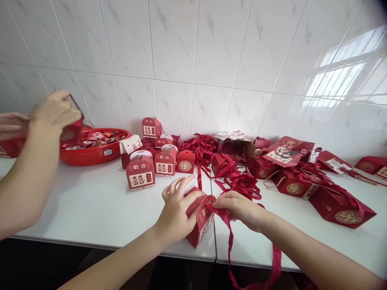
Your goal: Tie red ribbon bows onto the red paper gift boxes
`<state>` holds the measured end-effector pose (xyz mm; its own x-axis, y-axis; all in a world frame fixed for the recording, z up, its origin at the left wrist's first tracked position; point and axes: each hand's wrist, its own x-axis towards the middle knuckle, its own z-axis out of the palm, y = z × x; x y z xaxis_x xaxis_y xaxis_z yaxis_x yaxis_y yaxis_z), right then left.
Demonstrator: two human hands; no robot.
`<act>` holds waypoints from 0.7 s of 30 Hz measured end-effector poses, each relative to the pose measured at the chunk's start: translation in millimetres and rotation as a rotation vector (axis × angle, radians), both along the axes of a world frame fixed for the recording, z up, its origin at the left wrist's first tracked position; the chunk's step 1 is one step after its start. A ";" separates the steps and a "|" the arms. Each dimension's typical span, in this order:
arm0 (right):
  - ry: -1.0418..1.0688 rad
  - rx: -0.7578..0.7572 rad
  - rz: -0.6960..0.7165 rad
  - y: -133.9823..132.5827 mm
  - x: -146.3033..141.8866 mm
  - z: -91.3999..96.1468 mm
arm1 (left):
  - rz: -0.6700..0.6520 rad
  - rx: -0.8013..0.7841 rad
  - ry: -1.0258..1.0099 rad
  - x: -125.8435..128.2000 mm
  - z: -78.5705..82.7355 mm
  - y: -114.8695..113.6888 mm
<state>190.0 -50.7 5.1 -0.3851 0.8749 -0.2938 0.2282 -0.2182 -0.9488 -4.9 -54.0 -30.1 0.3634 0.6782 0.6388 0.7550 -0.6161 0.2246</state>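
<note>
A small red gift box with an arched, printed front stands near the table's front edge. My left hand grips its top from the left, thumb on the near side and fingers over the far side. At the arch's right side, my right hand pinches a dark red ribbon against the box. The ribbon's long tail hangs in a loop below the table edge. Whether the ribbon passes through the box is hidden by my fingers.
A red plastic basin of wrapped sweets stands at left, where a co-worker's hands hold a red box. Finished-looking boxes stand at the back. Heaped ribbons and more red boxes lie behind and right; a tiled wall rises behind.
</note>
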 end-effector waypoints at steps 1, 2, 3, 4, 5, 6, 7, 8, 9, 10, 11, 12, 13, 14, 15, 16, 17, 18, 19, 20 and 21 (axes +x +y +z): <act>-0.022 0.013 0.001 0.7 -1.2 1.2 | 0.000 0.028 -0.009 0.9 1.3 0.8; -0.046 0.029 0.000 1.1 -2.5 1.9 | 0.000 0.054 -0.016 1.6 2.1 2.0; -0.073 0.048 -0.003 1.4 -3.8 1.8 | 0.001 0.079 -0.021 1.9 2.6 3.3; -0.103 0.071 -0.003 1.5 -4.8 1.1 | 0.003 0.102 -0.022 2.0 2.9 4.9; -0.134 0.096 0.007 1.6 -5.4 -0.1 | 0.006 0.124 -0.019 1.8 3.3 6.5; -0.168 0.128 0.025 1.7 -5.6 -1.7 | 0.012 0.143 -0.014 1.4 3.9 8.2; -0.212 0.181 0.043 1.8 -5.2 -3.3 | 0.020 0.161 -0.010 0.7 5.1 9.8; -0.266 0.266 0.046 1.9 -4.4 -4.4 | 0.030 0.178 -0.009 -0.1 7.0 11.4; -0.322 0.385 0.024 1.9 -3.4 -4.9 | 0.040 0.198 -0.015 -0.8 9.9 12.8; -0.369 0.521 -0.017 2.0 -2.4 -4.4 | 0.050 0.219 -0.028 -1.4 13.8 14.0; -0.390 0.651 -0.065 2.0 -1.9 -2.8 | 0.056 0.238 -0.047 -1.6 18.6 14.8; -0.379 0.740 -0.104 1.8 -2.1 -0.3 | 0.057 0.259 -0.071 -1.4 24.1 15.3; -0.329 0.765 -0.109 1.6 -3.1 3.0 | 0.053 0.279 -0.100 -0.7 30.2 15.3; -0.246 0.732 -0.079 1.2 -5.0 6.8 | 0.044 0.295 -0.129 0.2 36.4 14.8; -0.139 0.661 -0.030 0.5 -7.6 11.0 | 0.031 0.305 -0.156 1.1 42.5 13.8; -0.028 0.578 0.016 -0.5 -10.4 15.2 | 0.018 0.309 -0.179 1.8 48.1 12.3; 0.070 0.507 0.041 -1.9 -12.9 19.5 | 0.005 0.303 -0.196 1.8 52.6 10.5; 0.145 0.460 0.039 -4.1 -14.3 24.0 | -0.012 0.281 -0.199 0.9 55.9 8.8; 0.198 0.443 0.012 -7.0 -14.1 28.9 | -0.039 0.239 -0.186 -1.3 57.4 7.1; 0.231 0.447 -0.032 -11.0 -11.8 34.4 | -0.072 0.183 -0.162 -4.7 57.1 5.9; 0.252 0.469 -0.079 -15.9 -7.0 40.5 | -0.106 0.113 -0.131 -9.3 54.8 5.1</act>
